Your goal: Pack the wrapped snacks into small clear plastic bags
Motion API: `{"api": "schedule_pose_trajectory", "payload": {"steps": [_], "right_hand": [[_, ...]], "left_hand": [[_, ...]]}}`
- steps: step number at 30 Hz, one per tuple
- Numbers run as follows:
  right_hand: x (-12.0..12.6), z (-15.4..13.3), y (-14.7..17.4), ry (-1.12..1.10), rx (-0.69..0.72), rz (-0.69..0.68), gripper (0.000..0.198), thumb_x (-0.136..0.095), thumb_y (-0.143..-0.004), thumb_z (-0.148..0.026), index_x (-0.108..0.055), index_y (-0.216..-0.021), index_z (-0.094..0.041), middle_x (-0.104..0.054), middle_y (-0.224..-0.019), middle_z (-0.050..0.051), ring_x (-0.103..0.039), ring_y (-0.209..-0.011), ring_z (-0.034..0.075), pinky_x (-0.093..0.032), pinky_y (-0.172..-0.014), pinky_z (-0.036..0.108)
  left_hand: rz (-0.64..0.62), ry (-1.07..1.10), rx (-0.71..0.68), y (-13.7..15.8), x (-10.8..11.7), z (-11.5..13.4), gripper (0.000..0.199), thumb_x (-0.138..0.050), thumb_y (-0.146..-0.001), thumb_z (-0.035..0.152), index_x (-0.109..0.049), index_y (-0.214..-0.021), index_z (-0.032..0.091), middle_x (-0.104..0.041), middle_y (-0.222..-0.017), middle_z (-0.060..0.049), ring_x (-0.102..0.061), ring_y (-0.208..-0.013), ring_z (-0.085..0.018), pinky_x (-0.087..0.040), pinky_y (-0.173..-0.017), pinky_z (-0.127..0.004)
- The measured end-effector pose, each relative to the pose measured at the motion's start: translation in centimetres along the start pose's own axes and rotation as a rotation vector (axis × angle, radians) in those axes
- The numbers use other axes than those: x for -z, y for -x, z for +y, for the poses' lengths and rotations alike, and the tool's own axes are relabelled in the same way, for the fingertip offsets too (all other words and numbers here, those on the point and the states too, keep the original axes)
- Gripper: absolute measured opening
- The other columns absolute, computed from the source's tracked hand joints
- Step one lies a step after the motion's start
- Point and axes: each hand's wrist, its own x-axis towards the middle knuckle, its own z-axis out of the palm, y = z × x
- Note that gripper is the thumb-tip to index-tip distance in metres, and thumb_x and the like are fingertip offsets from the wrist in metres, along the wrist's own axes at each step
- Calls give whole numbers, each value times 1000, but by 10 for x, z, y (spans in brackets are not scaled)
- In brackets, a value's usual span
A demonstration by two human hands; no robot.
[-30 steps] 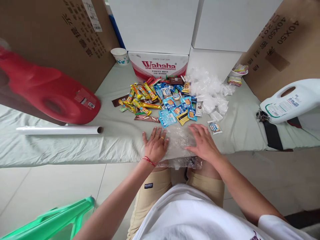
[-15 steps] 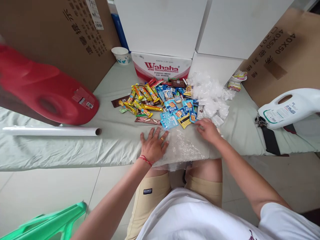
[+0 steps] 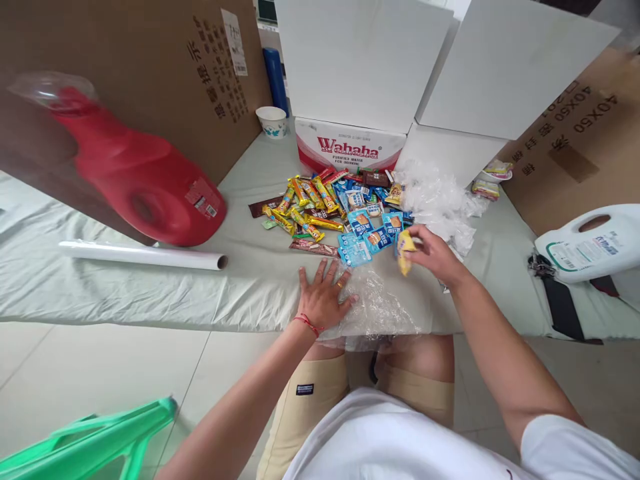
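Note:
My right hand (image 3: 436, 255) pinches a yellow snack packet (image 3: 405, 252), lifted at the right front of a pile of wrapped snacks. Flat on the cloth, fingers spread, my left hand (image 3: 325, 295) rests by the left edge of a clear plastic bag (image 3: 375, 303). That bag lies spread out and hangs over the table's front edge. Just beyond the left hand are light blue packets (image 3: 354, 249) and a long brown wrapped bar (image 3: 314, 248). Yellow wrapped bars (image 3: 323, 223) lie at the pile's left, and a heap of crumpled clear bags (image 3: 433, 197) at its right.
A Wahaha carton (image 3: 350, 148) and white boxes stand behind the pile. To the left are a red jug (image 3: 150, 180), a white roll (image 3: 145, 255) and a paper cup (image 3: 273, 123). A white detergent bottle (image 3: 590, 243) lies to the right. A green stool (image 3: 95, 437) is on the floor.
My right hand has picked up the yellow packet from the front of the pile. The left hand stays flat on the cloth. The camera view has shifted left.

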Motion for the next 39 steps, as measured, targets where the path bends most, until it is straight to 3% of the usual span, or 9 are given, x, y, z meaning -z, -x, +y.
{"api": "schedule_pose_trajectory", "payload": {"steps": [3,7,12,17,21,24,29,34,39], "right_hand": [[-29,-17,45,-538,-38,-378,45,-73,-83,-47,-55,-119,-26,-57,-139,10,-65,-99,21,-54,-80,34],[-79,-16,65,-435,-62,-906,44,-82,-68,-31,-63,-107,-20,-60,-138,10,-63,-94,16,-51,-83,30],[-69,19,32,-504,-295,-393,35,-77,-71,-34,-67,-101,-21,-66,-130,7,-62,-111,21,-49,-94,33],[-20,46,-7,-657,-621,255,29,-75,-63,-30,-61,-87,-21,-65,-75,-1,-58,-63,15,-48,-57,26],[8,39,-9,-615,-568,504,26,-73,-67,-32,-55,-84,-22,-59,-72,-3,-56,-65,13,-47,-56,22],[8,13,9,-401,-268,406,31,-73,-73,-34,-61,-100,-24,-63,-87,-3,-59,-74,13,-48,-63,23],[-46,-18,34,312,172,-169,39,-71,-77,-23,-66,-116,-20,-68,-110,8,-60,-101,24,-51,-93,39],[-85,8,21,569,163,-376,56,-78,-80,-27,-63,-133,-17,-62,-138,18,-53,-126,34,-45,-107,49],[-44,19,-59,554,17,-138,31,-52,-102,-30,-66,-127,-18,-72,-123,11,-67,-107,24,-51,-95,36]], "left_hand": [[-5,-26,13,0,0,2,70,-36,-100,68,-45,-158,31,-30,-172,-12,-21,-160,-41,-3,-117,-85],[1,-60,15,3,-1,4,69,-37,-100,66,-44,-159,31,-29,-172,-13,-21,-160,-42,-6,-116,-85],[38,-71,24,12,-5,6,71,-40,-99,67,-41,-161,32,-31,-171,-12,-24,-159,-43,-6,-118,-84],[63,-76,54,19,-7,9,72,-40,-100,65,-38,-162,29,-33,-170,-12,-27,-157,-41,-7,-119,-83],[81,-78,72,19,-9,8,65,-31,-104,57,-40,-161,28,-35,-169,-12,-29,-158,-38,-7,-119,-82],[81,-78,82,18,-11,8,62,-29,-106,54,-39,-161,29,-36,-169,-11,-28,-158,-37,-7,-119,-82],[69,-87,95,17,-12,8,63,-33,-105,53,-35,-163,29,-34,-170,-10,-27,-159,-38,-8,-119,-84],[79,-72,93,17,-12,8,61,-34,-105,53,-38,-162,31,-34,-170,-10,-27,-159,-39,-8,-120,-83],[78,-40,90,17,-11,7,60,-35,-105,51,-41,-161,29,-35,-169,-10,-28,-158,-38,-5,-120,-82]]}}
